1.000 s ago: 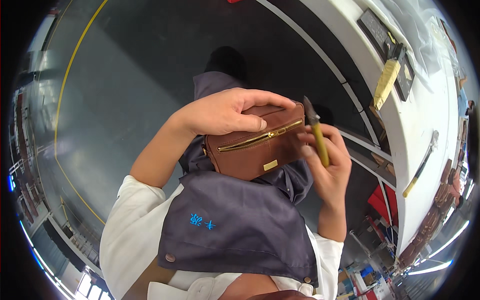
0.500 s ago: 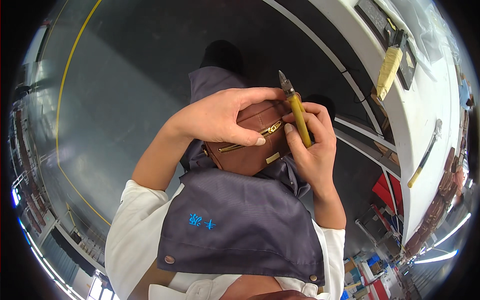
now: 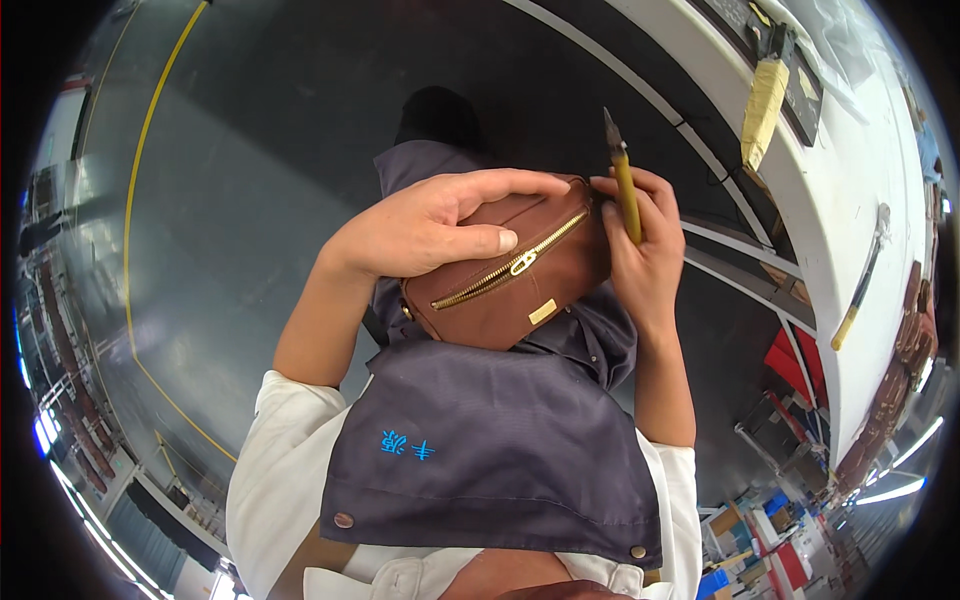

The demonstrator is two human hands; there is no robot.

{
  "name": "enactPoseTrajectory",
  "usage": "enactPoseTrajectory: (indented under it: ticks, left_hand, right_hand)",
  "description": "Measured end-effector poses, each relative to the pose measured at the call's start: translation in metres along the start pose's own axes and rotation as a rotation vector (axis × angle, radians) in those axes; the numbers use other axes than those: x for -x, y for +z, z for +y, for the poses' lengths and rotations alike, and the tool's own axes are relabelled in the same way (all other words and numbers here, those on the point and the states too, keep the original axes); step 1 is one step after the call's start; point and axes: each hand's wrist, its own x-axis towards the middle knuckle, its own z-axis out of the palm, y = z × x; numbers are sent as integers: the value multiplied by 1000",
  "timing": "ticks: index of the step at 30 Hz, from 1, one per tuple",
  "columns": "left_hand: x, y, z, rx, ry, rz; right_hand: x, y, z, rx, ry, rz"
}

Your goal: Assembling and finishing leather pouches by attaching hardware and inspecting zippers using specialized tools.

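Observation:
A small brown leather bag (image 3: 480,310) rests on my lap, its gold zipper (image 3: 560,238) running diagonally across the top. The gold zipper slider (image 3: 523,262) sits near the middle. My left hand (image 3: 420,225) is closed around the bag's left and far side, thumb on top above the zipper. Held in my right hand (image 3: 645,235) is a yellow-handled tool (image 3: 628,200) with a pointed metal tip aimed away from me; its exact kind I cannot make out. The right fingertips are by the bag's far right corner. A small gold plate (image 3: 542,312) marks the near side.
On the right, a white table (image 3: 850,220) carries a dark tool with a tape-wrapped yellow handle (image 3: 765,115), a brush-like tool (image 3: 862,280) and brown leather pieces (image 3: 915,335). A metal frame (image 3: 745,240) stands below. A yellow line (image 3: 130,220) crosses the floor at left.
The zipper slider has moved from the right part toward the middle, nearer me. My right hand has shifted right, off the slider toward the bag's corner, with the yellow-handled tool.

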Motion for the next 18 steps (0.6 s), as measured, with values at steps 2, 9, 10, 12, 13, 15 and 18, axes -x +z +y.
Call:
enactPoseTrajectory:
  ticks: [2,9,10,12,13,15,18]
  left_hand:
    - [2,-2,6,116,-17,-10]
    - [-16,-8,4,341,-197,202]
    - [-17,-9,-2,289,-191,230]
    - [-22,-8,-5,239,-220,246]
    - [-24,-9,-7,203,-228,289]
    - [-29,-9,-12,210,-241,297]
    - [-30,-10,-12,129,-216,331]
  right_hand:
    - [3,11,33,-148,180,-66]
    - [18,61,51,-883,869,-169]
    - [18,66,56,-909,924,-198]
    - [21,75,78,-954,991,-266]
    - [20,76,78,-966,989,-249]
    - [20,79,77,-989,1055,-249]
    - [19,77,78,-992,1041,-257]
